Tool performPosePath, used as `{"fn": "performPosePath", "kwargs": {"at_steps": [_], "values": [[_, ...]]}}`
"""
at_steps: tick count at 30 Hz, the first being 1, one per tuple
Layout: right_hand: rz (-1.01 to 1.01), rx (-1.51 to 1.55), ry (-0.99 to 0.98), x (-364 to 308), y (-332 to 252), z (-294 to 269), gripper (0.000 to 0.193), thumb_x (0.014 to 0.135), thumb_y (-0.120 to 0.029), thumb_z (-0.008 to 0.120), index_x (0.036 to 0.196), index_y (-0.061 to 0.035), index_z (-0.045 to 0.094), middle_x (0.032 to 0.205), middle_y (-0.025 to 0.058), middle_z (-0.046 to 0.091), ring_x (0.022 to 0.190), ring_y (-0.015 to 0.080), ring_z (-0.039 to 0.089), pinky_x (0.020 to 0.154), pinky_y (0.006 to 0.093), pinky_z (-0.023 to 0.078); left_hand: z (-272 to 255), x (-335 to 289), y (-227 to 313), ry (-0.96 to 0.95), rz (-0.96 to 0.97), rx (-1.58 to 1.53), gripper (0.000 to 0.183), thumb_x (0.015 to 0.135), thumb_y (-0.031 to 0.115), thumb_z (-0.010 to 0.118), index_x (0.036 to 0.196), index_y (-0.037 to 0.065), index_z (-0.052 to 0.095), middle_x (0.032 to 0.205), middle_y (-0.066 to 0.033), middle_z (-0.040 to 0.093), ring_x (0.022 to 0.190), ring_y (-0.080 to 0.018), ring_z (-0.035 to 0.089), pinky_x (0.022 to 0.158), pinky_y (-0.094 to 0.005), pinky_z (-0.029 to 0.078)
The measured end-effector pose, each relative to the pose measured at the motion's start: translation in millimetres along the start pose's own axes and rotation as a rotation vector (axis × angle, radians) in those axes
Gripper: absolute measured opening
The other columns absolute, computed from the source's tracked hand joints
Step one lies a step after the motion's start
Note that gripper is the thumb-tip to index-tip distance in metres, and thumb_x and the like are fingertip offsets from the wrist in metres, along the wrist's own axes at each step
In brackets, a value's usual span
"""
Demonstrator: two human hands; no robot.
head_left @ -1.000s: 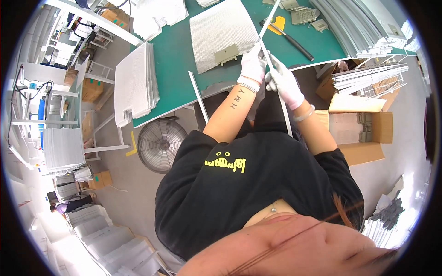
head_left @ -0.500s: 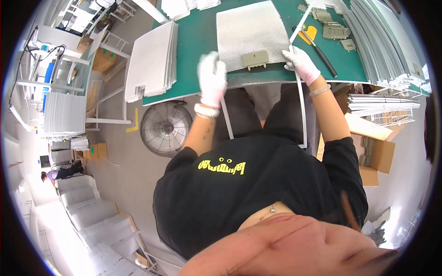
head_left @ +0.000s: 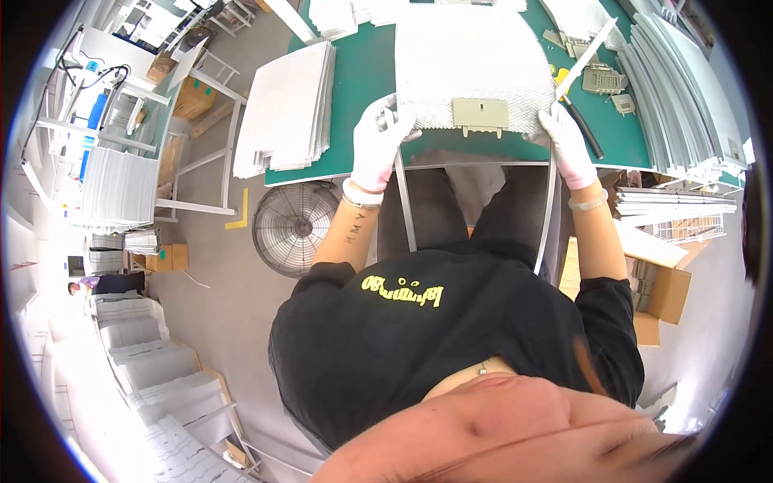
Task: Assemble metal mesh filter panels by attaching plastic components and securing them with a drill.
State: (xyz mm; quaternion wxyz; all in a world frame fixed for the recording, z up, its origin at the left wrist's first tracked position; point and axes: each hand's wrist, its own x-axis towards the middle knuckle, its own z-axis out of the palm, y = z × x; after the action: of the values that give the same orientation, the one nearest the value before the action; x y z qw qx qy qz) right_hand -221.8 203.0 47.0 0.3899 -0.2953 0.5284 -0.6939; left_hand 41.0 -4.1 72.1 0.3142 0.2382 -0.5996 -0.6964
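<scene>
In front of me a pale mesh sheet (head_left: 471,60) is held by its near corners, its near edge over the green table's front part. A beige plastic piece (head_left: 481,117) with small prongs sits at the middle of that edge. My left hand (head_left: 378,141), in a white glove, is closed at the left corner, round a thin white strip (head_left: 407,201) that hangs toward my lap. My right hand (head_left: 568,149), gloved too, pinches the right corner with another thin strip (head_left: 547,213). A white strip (head_left: 586,60) also slants up and away from it. Both hands' fingertips are partly hidden.
Stacked white sheets (head_left: 286,109) lie on the green table (head_left: 362,72) at left, with more stacked panels (head_left: 676,97) at right. A black-handled tool (head_left: 584,129) and beige plastic parts (head_left: 604,79) lie near my right hand. A floor fan (head_left: 296,229) stands below at left.
My left hand has come to the mesh sheet's left corner and closed there. The sheet and beige piece appear nearer and further right. My right hand has shifted right and down with its strip.
</scene>
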Motion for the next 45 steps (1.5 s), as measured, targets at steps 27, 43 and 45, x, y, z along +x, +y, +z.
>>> {"fn": "performPosePath", "kwargs": {"at_steps": [27,43,45], "values": [[-0.728,-0.083,-0.05,25,-140,89,0.05,0.094,0.005,0.052,0.142,0.0063,0.04,0.125,0.0058,0.057,0.109,0.0085,0.052,0.095,0.0249,0.042,-13,-3,115,0.145,0.76,-0.175,0.009,0.087,-0.005,0.059,0.088,0.003,0.055,0.08,-0.0003,0.052,0.063,-0.007,0.048,0.058,-0.0217,0.041],[-0.697,-0.175,0.205,60,-112,50,0.04,0.096,-0.001,0.056,0.135,0.0036,0.047,0.096,-0.0007,0.06,0.081,0.0048,0.051,0.072,0.0215,0.044,6,66,95,-0.095,0.691,-0.01,0.033,0.095,-0.005,0.046,0.127,0.001,0.044,0.103,-0.0018,0.048,0.082,-0.0059,0.043,0.072,-0.0202,0.039],[-0.705,-0.155,0.214,57,-110,53,0.039,0.096,-0.001,0.056,0.134,0.0035,0.048,0.098,-0.0002,0.06,0.083,0.0048,0.051,0.074,0.0216,0.044,8,69,95,-0.069,0.761,0.06,0.031,0.095,-0.005,0.045,0.125,0.002,0.046,0.102,-0.0012,0.05,0.08,-0.0054,0.043,0.072,-0.0204,0.039]]}}
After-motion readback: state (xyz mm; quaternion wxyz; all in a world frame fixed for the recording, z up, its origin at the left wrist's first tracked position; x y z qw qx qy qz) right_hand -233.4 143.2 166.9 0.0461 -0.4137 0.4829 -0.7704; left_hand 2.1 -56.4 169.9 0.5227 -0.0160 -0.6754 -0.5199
